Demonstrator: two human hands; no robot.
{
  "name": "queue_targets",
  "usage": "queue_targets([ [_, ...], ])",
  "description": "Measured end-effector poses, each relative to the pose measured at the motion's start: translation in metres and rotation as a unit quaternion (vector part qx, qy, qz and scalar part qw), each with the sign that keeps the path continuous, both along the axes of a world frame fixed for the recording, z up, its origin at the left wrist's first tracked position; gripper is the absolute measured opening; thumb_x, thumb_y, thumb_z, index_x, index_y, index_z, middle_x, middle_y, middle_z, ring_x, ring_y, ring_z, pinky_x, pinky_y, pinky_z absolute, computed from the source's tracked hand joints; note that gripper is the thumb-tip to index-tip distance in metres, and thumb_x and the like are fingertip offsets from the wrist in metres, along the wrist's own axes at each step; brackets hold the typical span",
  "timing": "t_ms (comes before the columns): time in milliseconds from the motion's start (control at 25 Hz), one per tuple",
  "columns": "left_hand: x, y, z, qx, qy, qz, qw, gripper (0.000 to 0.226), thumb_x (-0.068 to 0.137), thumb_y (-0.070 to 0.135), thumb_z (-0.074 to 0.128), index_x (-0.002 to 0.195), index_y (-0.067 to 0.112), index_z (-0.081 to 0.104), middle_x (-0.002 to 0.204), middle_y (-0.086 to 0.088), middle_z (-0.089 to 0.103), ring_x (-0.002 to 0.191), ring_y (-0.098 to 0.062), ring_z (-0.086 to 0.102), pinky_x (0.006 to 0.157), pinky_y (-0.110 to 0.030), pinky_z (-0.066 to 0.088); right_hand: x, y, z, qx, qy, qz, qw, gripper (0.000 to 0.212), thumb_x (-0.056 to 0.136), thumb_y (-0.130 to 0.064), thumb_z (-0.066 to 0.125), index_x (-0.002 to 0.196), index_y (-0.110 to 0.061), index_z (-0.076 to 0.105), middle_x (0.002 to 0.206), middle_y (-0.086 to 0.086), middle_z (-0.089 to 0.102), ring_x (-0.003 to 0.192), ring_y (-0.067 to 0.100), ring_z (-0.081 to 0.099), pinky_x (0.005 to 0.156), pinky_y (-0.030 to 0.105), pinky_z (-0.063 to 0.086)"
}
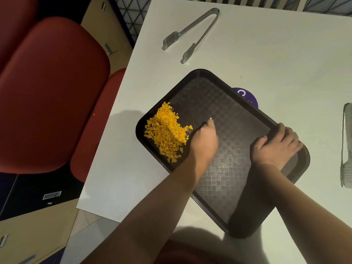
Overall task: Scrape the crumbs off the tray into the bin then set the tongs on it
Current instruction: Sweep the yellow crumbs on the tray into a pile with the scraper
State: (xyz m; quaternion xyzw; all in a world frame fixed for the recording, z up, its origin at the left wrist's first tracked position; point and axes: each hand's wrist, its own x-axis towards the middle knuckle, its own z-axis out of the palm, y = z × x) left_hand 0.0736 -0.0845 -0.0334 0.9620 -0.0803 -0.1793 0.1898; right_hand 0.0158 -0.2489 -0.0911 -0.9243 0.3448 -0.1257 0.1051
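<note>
Purple disc (247,96) mostly hidden under tray (238,119); second tongs (347,145) cut off.

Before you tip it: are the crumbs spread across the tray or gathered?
Gathered. The yellow crumbs sit heaped at the tray's far-left corner, beside the left hand; the rest looks bare.

Red chair (49,92) beside white table (266,54), purple round sticker (247,97), clear tongs-like utensil (346,149) at right edge

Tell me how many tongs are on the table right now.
2. One pair of tongs lies at the table's far side, beyond the tray; a second pair lies at the right frame edge, partly cut off.
</note>
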Motion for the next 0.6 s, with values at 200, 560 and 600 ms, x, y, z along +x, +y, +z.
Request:
queue_targets([
  [200,0.006,0.031,-0.002,0.028,0.027,0.039,0.999,0.041,0.096,0.006,0.037,0.136,0.002,0.029,0.115,-0.016,0.058,0.103,-0.028,0.062,0.081,-0.030,0.050,0.000,-0.001,-0.001,0.009,0.010,-0.005,1.000,0.060,0.077,-0.025,0.043,0.133,-0.005,0.036,0.132,0.023,0.039,0.127,0.040,0.030,0.111,0.055,0.008],
  [560,0.027,0.027,0.012,-0.015,0.014,0.097,0.995,0.041,0.093,0.010,0.043,0.132,0.001,0.035,0.113,-0.020,0.061,0.105,-0.034,0.061,0.084,-0.037,0.051,0.001,-0.001,0.000,0.009,0.022,-0.005,1.000,0.060,0.078,-0.028,0.041,0.134,-0.007,0.035,0.133,0.022,0.039,0.128,0.040,0.029,0.111,0.054,0.008],
  [600,0.033,0.021,0.011,-0.028,0.010,0.106,0.994,0.041,0.092,0.009,0.044,0.131,0.000,0.036,0.112,-0.021,0.061,0.105,-0.034,0.061,0.084,-0.038,0.051,0.001,-0.001,-0.001,0.008,0.021,-0.006,1.000,0.059,0.079,-0.028,0.041,0.134,-0.007,0.035,0.133,0.022,0.039,0.128,0.039,0.029,0.111,0.054,0.008],
])
